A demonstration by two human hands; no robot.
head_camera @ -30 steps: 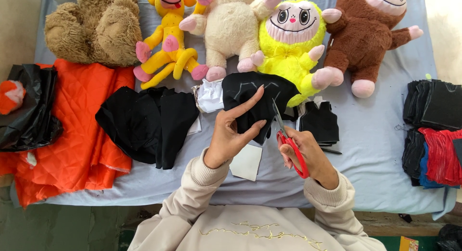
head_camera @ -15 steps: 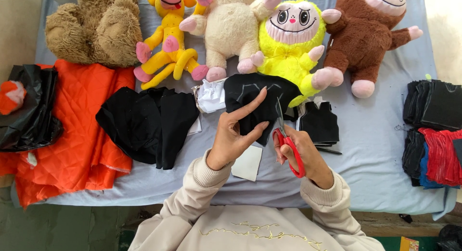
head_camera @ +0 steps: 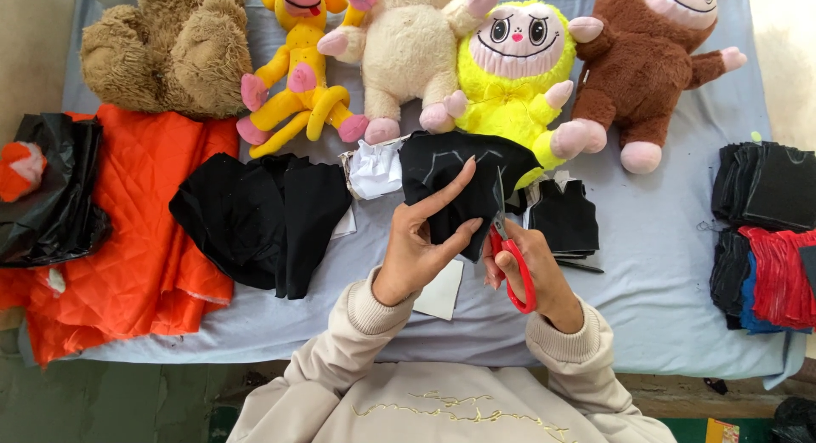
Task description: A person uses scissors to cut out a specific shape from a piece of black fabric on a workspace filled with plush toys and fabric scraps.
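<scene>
Your worktable (head_camera: pixel 663 324), draped in a pale blue sheet, carries everything here. Along its far edge sits a row of plush toys: a shaggy tan bear (head_camera: pixel 170 48) at the far-left corner, a yellow long-limbed toy (head_camera: pixel 297 77), a cream one (head_camera: pixel 408 48), a bright yellow smiling one (head_camera: pixel 514 69) and a brown monkey (head_camera: pixel 659 56) toward the far-right corner. Quilted orange fabric (head_camera: pixel 144 230) spills over the left edge beside a black plastic bag (head_camera: pixel 51 196), and a folded heap of black cloth (head_camera: pixel 263 213) lies left of centre. Stacks of cut black, red and blue pieces (head_camera: pixel 765 230) line the right edge.

You are mid-cut. The black fabric piece (head_camera: pixel 450 188) is lifted just off the middle of the table, near the front edge, over a white paper pattern (head_camera: pixel 442 292). Your left hand (head_camera: pixel 421 247) comes up from below, palm facing you, forefinger stretched along the cloth and thumb pinching its lower edge. Your right hand (head_camera: pixel 531 273) is curled, fingers through the handles of the red scissors (head_camera: pixel 510 256), blades pointing up into the cloth's right side; whether the blades are parted cannot be made out.

The next move seems to call for keeping the cloth taut and turning it with the left hand so the blades follow the outline. A small black cut garment shape (head_camera: pixel 565 218) lies just right of the scissors.
</scene>
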